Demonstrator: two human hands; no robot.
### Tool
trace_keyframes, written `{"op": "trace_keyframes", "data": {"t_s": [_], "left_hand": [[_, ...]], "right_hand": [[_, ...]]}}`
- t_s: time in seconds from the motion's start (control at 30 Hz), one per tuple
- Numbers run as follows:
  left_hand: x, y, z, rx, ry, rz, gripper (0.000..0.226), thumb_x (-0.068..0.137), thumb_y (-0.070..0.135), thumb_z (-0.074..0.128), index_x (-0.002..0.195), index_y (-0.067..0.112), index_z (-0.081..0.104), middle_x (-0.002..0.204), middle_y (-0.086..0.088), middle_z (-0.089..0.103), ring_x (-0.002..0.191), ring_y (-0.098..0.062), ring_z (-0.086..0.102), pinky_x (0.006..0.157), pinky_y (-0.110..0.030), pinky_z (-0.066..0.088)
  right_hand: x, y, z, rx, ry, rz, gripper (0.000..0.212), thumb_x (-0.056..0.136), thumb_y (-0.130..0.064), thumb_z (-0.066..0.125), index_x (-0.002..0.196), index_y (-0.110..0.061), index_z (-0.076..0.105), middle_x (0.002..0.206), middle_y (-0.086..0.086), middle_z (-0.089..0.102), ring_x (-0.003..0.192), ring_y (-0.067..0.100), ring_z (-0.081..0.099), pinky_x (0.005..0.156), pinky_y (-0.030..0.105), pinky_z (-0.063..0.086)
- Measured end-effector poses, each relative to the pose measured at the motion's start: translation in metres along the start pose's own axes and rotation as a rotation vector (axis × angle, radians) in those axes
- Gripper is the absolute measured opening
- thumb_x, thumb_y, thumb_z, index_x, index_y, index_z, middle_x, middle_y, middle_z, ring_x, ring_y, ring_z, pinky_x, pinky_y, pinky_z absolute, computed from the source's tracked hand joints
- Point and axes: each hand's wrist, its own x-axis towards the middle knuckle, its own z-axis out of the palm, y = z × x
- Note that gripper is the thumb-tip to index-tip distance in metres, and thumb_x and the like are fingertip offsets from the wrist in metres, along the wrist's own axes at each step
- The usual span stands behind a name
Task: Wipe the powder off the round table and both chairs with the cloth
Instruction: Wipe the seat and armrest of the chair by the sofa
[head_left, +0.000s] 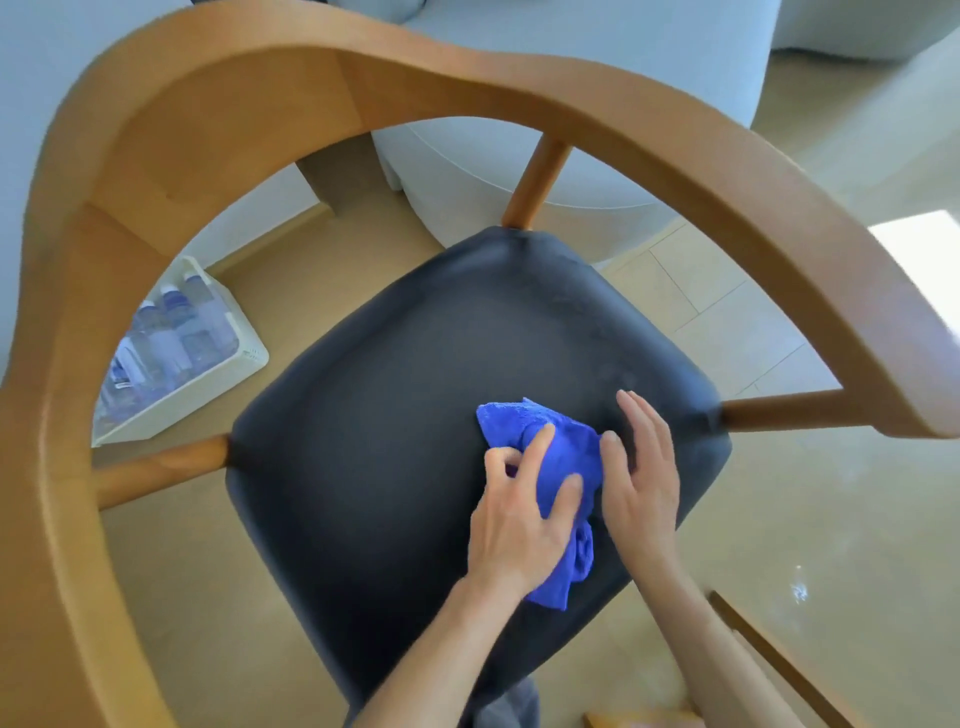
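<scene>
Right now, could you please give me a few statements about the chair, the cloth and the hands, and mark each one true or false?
1. The blue cloth lies on the dark chair seat. True.
2. The left hand rests on the wooden backrest. False: it holds the cloth on the seat.
3. The right hand lies flat with straight fingers beside the cloth. True.
4. The white basket on the floor stands empty. False: it holds bottles.
5. The cloth is red. False: it is blue.
</scene>
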Motion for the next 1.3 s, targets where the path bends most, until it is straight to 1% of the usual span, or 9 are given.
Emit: {"op": "trace_keyframes", "data": {"t_s": [0.1,0.2,0.33,0.43,0.6,0.77,0.93,1.13,1.3], "left_hand": [[0.017,-0.012,-0.044,-0.224,0.121,-0.063,0.042,0.097,0.033,0.040,0.139,0.040,0.039,0.101,0.013,0.054,0.090,-0.005,0.056,0.085,-0.029,0.047],[0.034,-0.027,-0.082,0.130,0.296,-0.030,0.039,0.096,0.019,0.043,0.134,0.023,0.048,0.119,0.004,0.050,0.109,-0.012,0.046,0.086,-0.028,0.038],[0.046,-0.045,-0.108,0.502,0.223,0.015,0.047,0.095,0.025,0.047,0.142,0.021,0.040,0.148,-0.007,0.028,0.137,-0.026,0.022,0.107,-0.047,0.030],[0.048,-0.054,-0.102,0.613,0.095,-0.040,0.053,0.095,0.029,0.047,0.145,0.021,0.032,0.155,-0.010,0.013,0.143,-0.029,0.009,0.111,-0.051,0.022],[0.046,-0.064,-0.095,0.747,0.046,-0.018,0.067,0.092,0.034,0.052,0.149,0.018,0.021,0.157,-0.014,0.001,0.144,-0.034,0.000,0.111,-0.056,0.019],[0.047,-0.065,-0.099,0.781,0.013,-0.007,0.072,0.091,0.037,0.055,0.150,0.021,0.018,0.157,-0.012,-0.002,0.145,-0.033,-0.003,0.114,-0.055,0.017],[0.048,-0.067,-0.100,0.756,0.012,0.008,0.072,0.090,0.037,0.057,0.150,0.023,0.019,0.158,-0.010,-0.002,0.145,-0.032,-0.003,0.114,-0.055,0.015],[0.048,-0.065,-0.103,0.753,-0.002,-0.005,0.073,0.091,0.038,0.057,0.150,0.024,0.017,0.158,-0.009,-0.004,0.145,-0.030,-0.005,0.114,-0.054,0.015],[0.047,-0.067,-0.105,0.755,-0.009,0.009,0.075,0.091,0.039,0.056,0.151,0.025,0.014,0.158,-0.009,-0.006,0.145,-0.030,-0.006,0.114,-0.053,0.015]], "right_hand": [[-0.042,-0.013,0.034,-0.165,0.011,0.026,0.056,0.087,-0.043,0.047,0.141,-0.028,0.043,0.152,-0.002,0.029,0.140,0.015,0.025,0.111,0.041,0.031],[-0.066,-0.023,0.076,-0.464,-0.042,0.050,0.074,0.075,-0.054,0.059,0.142,-0.027,0.041,0.156,0.013,0.024,0.141,0.037,0.024,0.099,0.054,0.039],[-0.067,-0.023,0.090,-0.594,-0.034,0.024,0.070,0.073,-0.012,0.070,0.138,-0.025,0.048,0.151,0.015,0.036,0.134,0.044,0.036,0.081,0.050,0.049],[-0.077,0.004,0.072,-0.693,-0.143,-0.296,0.072,0.070,0.007,0.047,0.134,-0.025,0.052,0.146,0.011,0.045,0.131,0.042,0.041,0.071,0.042,0.047],[-0.060,0.058,0.021,-0.776,-0.342,-0.808,0.077,0.066,0.006,0.052,0.133,-0.030,0.046,0.146,0.008,0.042,0.128,0.041,0.044,0.079,0.043,0.046],[-0.006,0.062,-0.012,-0.685,0.015,-0.480,0.066,0.075,0.005,0.043,0.134,-0.023,0.048,0.142,0.010,0.048,0.123,0.042,0.047,0.085,0.045,0.049],[0.043,0.029,-0.013,-0.546,0.092,0.074,0.073,0.080,0.001,0.042,0.146,-0.027,0.033,0.153,-0.001,0.027,0.128,0.033,0.031,0.105,0.044,0.032],[-0.001,0.029,0.003,-0.499,0.151,0.148,0.068,0.087,-0.038,0.056,0.147,-0.036,0.023,0.146,0.007,0.029,0.107,0.033,0.042,0.091,0.044,0.043],[0.006,0.031,0.004,-0.637,0.083,-0.122,0.059,0.084,-0.011,0.060,0.137,-0.029,0.040,0.129,0.017,0.046,0.088,0.036,0.046,0.072,0.045,0.051]]}}
